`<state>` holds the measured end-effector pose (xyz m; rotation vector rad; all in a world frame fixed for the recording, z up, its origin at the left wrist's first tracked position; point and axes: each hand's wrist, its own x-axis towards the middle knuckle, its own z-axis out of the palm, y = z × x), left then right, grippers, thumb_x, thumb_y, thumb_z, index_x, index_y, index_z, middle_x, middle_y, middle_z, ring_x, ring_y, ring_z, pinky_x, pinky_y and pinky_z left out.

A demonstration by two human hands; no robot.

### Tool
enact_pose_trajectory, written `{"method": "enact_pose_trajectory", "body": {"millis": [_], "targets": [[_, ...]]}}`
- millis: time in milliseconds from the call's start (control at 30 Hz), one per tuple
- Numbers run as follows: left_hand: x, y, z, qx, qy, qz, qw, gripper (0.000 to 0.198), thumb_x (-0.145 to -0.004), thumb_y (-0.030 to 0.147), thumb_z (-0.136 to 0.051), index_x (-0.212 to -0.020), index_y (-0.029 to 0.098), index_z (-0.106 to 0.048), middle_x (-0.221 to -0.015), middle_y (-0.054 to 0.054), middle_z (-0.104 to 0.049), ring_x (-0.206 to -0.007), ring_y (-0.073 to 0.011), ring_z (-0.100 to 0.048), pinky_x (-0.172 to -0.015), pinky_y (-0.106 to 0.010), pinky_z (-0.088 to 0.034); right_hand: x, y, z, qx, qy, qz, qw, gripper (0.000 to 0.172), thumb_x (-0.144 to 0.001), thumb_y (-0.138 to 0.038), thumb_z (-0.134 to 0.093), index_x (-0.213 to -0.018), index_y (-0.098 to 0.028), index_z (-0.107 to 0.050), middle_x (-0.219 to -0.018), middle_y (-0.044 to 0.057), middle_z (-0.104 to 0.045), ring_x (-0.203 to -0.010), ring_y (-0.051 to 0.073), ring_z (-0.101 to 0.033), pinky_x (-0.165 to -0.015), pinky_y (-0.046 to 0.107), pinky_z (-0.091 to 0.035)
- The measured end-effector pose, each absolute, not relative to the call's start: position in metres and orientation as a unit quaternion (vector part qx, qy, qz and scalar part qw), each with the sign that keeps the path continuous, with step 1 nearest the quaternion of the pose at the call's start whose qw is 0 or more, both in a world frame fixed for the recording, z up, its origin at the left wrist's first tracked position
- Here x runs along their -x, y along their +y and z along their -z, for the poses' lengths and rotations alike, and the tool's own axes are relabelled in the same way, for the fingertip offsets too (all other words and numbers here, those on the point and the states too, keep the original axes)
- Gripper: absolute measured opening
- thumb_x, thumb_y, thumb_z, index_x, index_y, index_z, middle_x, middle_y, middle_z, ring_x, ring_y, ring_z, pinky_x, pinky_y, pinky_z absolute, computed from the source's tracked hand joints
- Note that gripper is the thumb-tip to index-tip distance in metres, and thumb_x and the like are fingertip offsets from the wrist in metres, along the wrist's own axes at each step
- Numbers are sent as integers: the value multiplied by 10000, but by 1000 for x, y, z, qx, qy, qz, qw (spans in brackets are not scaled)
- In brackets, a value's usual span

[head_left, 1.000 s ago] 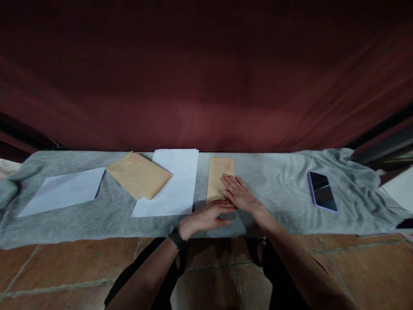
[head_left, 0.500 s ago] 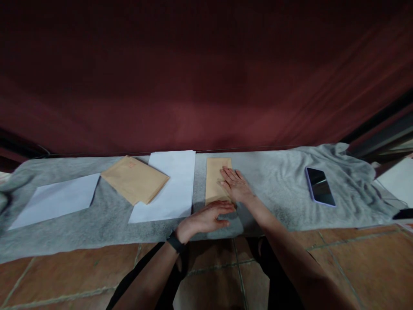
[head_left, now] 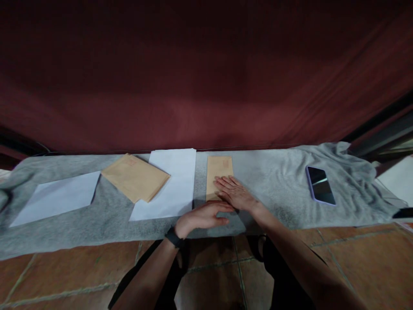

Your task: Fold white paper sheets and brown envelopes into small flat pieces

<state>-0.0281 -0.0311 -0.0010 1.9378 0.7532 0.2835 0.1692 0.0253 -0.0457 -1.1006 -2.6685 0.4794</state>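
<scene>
A narrow brown envelope [head_left: 219, 165] with faint red print near its top right corner lies upright in front of me on the grey cloth. My right hand [head_left: 237, 193] lies flat across its middle, fingers stretched to the left. At the envelope's near end rests my left hand [head_left: 206, 215], fingers extended to the right and thumb apart, with a dark band on the wrist. Both hands cover the lower part of the envelope. Neither hand grasps anything.
Left of the hands, several brown envelopes [head_left: 135, 177] overlap a stack of white paper [head_left: 179, 185]. Farther left is another white sheet [head_left: 61, 196]. A phone [head_left: 321, 185] in a purple case lies to the right. Grey cloth [head_left: 271, 172] covers the surface; a dark red wall rises behind.
My right hand has slid down the envelope toward me, uncovering the red print at its top. My left hand has stayed nearly in place at the near end.
</scene>
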Motion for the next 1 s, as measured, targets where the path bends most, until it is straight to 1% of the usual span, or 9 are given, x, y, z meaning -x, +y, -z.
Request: {"method": "enact_pose_trajectory", "body": {"millis": [133,267,333,400,500,567,733,867,1000], "targets": [[33,-26,-4,-779,311,-105,534,381,-917,256,-627,-1292,208,-677,-1329,-50,-690,-1234,-224,-629,-1096,-357,-459,-170,17,41,349,-912,-191,96,499,-1069,-438,-325,-1543,-299,-399,-1633,-16,-339,-1534,198,-258,-1295,464,-147],[38,-21,-7,-769,308,-90,552,371,-927,282,-612,-1277,185,-686,-1305,-66,-702,-1191,-214,-649,-1054,-330,-485,-172,14,37,342,-912,-213,81,497,-1078,-380,-253,-1526,-267,-437,-1624,-8,-364,-1525,167,-279,-1299,424,-135],[41,-19,-7,-761,313,-101,559,394,-940,302,-597,-1309,182,-665,-1336,-70,-683,-1209,-209,-639,-1058,-326,-482,-174,16,38,360,-904,-211,88,505,-1076,-367,-236,-1529,-257,-432,-1631,-1,-347,-1523,164,-284,-1295,426,-150],[44,-17,-6,-753,339,-119,551,416,-949,310,-582,-1337,175,-644,-1355,-75,-671,-1219,-211,-634,-1070,-343,-477,-176,19,40,399,-891,-191,103,523,-1070,-387,-252,-1555,-242,-386,-1647,18,-308,-1529,181,-272,-1290,447,-163],[49,-13,0,-750,403,-146,503,439,-916,282,-620,-1340,170,-638,-1341,-84,-678,-1196,-229,-647,-1071,-379,-483,-180,27,44,463,-865,-154,118,572,-1062,-425,-269,-1588,-204,-310,-1657,53,-267,-1539,212,-246,-1283,472,-168],[52,-12,5,-763,423,-152,464,469,-875,259,-675,-1336,183,-638,-1348,-86,-672,-1205,-238,-640,-1079,-388,-478,-182,30,46,480,-857,-146,117,579,-1062,-422,-262,-1592,-193,-300,-1656,57,-266,-1539,213,-247,-1284,462,-162],[53,-15,9,-826,418,-136,352,499,-799,173,-754,-1286,223,-658,-1409,-77,-618,-1340,-254,-531,-1161,-410,-399,-185,29,44,470,-863,-155,106,576,-1058,-412,-268,-1588,-191,-311,-1653,59,-275,-1530,205,-273,-1282,452,-178],[48,-19,6,-853,406,-141,296,451,-800,74,-710,-1223,226,-673,-1368,-66,-626,-1320,-238,-534,-1154,-404,-406,-186,21,44,435,-880,-165,98,556,-1058,-400,-280,-1573,-202,-346,-1645,53,-303,-1528,200,-276,-1274,468,-209],[45,-17,6,-850,410,-169,283,313,-831,67,-671,-1106,214,-695,-1251,-64,-667,-1222,-231,-584,-1098,-402,-448,-190,19,44,403,-889,-190,111,523,-1068,-406,-282,-1541,-224,-408,-1629,41,-350,-1517,185,-303,-1267,464,-236]]}}
